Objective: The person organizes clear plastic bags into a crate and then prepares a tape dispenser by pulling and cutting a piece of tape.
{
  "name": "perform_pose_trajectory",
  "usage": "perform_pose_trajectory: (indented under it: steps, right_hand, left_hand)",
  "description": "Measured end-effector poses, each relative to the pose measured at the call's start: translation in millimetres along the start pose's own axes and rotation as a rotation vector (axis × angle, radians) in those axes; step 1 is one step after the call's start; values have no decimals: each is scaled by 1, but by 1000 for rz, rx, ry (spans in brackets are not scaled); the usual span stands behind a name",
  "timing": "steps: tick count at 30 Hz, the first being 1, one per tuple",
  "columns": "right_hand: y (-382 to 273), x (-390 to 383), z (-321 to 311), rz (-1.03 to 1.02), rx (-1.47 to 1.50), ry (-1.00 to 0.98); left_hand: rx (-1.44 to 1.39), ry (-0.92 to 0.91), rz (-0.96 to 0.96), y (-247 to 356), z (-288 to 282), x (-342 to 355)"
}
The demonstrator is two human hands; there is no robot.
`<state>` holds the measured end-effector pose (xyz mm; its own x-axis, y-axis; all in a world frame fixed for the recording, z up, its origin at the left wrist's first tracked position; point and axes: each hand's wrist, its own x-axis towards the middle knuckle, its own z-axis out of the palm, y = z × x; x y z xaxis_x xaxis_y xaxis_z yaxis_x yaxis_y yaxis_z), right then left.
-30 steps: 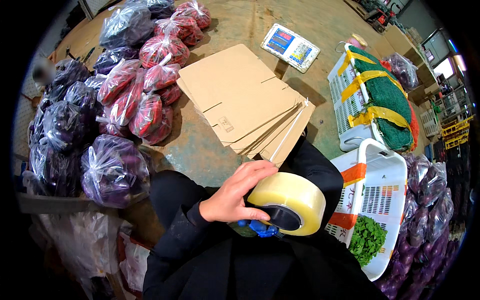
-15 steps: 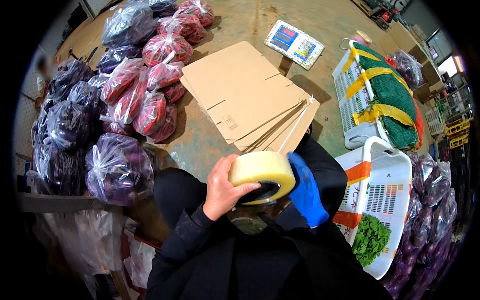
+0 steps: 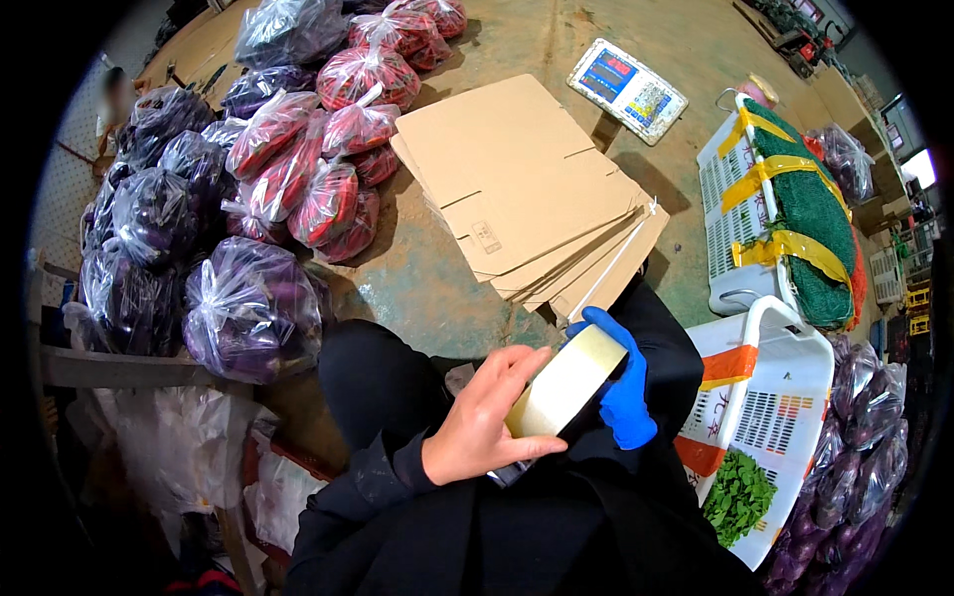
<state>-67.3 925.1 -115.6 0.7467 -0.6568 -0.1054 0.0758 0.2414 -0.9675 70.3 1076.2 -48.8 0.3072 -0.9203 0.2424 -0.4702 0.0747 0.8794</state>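
A wide roll of clear yellowish packing tape (image 3: 561, 382) is tilted on edge between my hands over my lap. My bare left hand (image 3: 487, 417) grips its near-left side, fingers along the band and thumb low. My right hand (image 3: 621, 387), in a blue glove, is closed round its far-right side. Just beyond them lies a stack of flat brown cardboard boxes (image 3: 507, 169), fanned at the near edge, with a thin white strap on it.
Bagged red produce (image 3: 363, 74) and purple produce (image 3: 248, 308) pile at left. A scale (image 3: 626, 84) stands behind the boxes. At right are a yellow-strapped basket (image 3: 740, 209), a white basket (image 3: 780, 397) with greens (image 3: 735, 497), and more bags (image 3: 855, 457). A blurred person (image 3: 109, 104) is far left.
My gloved right hand, mostly hidden a second ago, has come up round the roll's right side. Both hands have turned the roll onto a steeper tilt and shifted it rightward.
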Motion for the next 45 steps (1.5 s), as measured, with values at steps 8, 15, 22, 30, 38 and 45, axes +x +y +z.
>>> perform_pose_trajectory:
  steps: [8,15,22,30,38,45]
  right_hand:
    - [4,1,-1,-71,-26,8]
    - [3,1,2,-107,17,45]
    - [3,-1,2,-106,-75,3]
    - [2,-1,4,-124,-131,13]
    - [12,2,1,-242,-265,-3]
    - [13,1,2,-218,-249,-2]
  left_hand:
    - [182,88,146,-1,4,-9]
    - [368,110,231,-1,2,-7]
    - [386,29,274,3,-2,4]
    - [517,89,290,0,2,4]
    - [505,161,312,-10,8,-10]
    - [441,91,298,-7,13,2]
